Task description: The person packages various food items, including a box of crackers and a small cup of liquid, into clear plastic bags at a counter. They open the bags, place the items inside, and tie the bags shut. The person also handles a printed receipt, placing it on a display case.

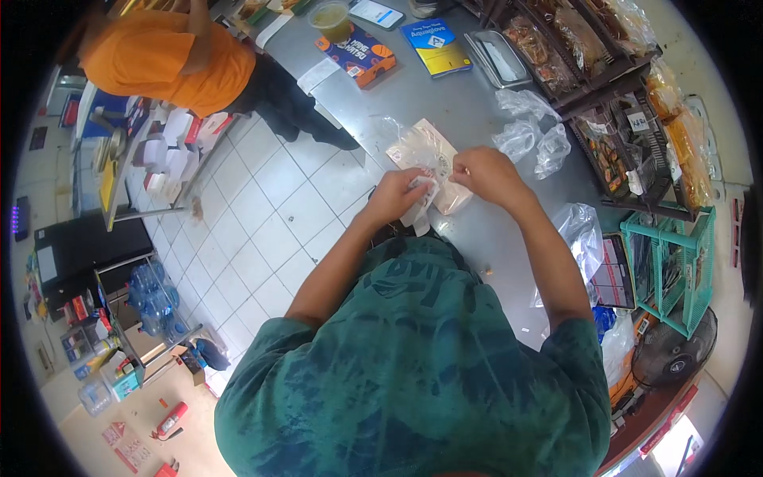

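My left hand grips a white printed strip, perhaps labels or thin packaging, whose lower end hangs over the table edge. Just to the right, my right hand has its thumb and fingertips drawn together above a beige paper bag. Whether anything small sits between those fingertips is too fine to see. The paper bag lies flat on the metal table and bears dark print. Crumpled clear plastic rests on its upper left part, close to my left hand.
A box carries a lidded cup. Beyond are a phone, a blue-yellow glove pack and a metal tray. Plastic bags lie right, before brown racks. A person in orange stands left.
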Demonstrator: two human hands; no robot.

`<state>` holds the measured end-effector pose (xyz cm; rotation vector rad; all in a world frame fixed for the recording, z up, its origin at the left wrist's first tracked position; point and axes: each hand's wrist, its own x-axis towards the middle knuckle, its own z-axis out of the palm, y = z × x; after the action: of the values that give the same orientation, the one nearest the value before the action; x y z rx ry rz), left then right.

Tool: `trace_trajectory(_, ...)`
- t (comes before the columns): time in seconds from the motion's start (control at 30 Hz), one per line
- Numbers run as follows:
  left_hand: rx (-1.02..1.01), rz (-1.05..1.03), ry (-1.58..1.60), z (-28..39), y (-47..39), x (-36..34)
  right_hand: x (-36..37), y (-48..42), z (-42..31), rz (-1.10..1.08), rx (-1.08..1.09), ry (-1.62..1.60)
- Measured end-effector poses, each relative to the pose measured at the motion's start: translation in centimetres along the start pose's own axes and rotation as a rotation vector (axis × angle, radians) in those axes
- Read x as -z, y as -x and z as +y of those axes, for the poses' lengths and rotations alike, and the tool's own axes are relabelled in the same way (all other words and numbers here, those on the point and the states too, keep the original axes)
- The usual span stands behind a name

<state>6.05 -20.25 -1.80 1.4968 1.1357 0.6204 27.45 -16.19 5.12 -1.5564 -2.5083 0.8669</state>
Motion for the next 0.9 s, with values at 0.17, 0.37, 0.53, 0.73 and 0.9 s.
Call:
trace_trajectory(0.17, -0.040, 0.100, -0.052, -1.1, -1.5, 0.2, -0.2, -3.1, 0.7, -0.025, 0.010, 0.102)
trace_trajectory(0.37, -0.017, 0.097, 0.156, -2.4, -2.4, -0.3, -1.4, -5.9, 4.2, -0.139, 0.098, -0.033)
trace_trajectory(0.53, -0.008, -0.025, 0.374, -2.0, -3.0, 0.3, -1.3, -7.4, 5.8, -0.292, 0.093, -0.287)
trace_trajectory(0.73, -0.228, -0.075, 0.088, -1.6, -3.2, 2.3, 0.2, -7.7, 2.9, -0.179, 0.262, -0.244)
trace_trajectory(0.9, -0.499, -0.133, -0.353, -2.5, -4.2, 3.3, -2.6, -8.2, 4.6, -0.249, 0.481, -0.243)
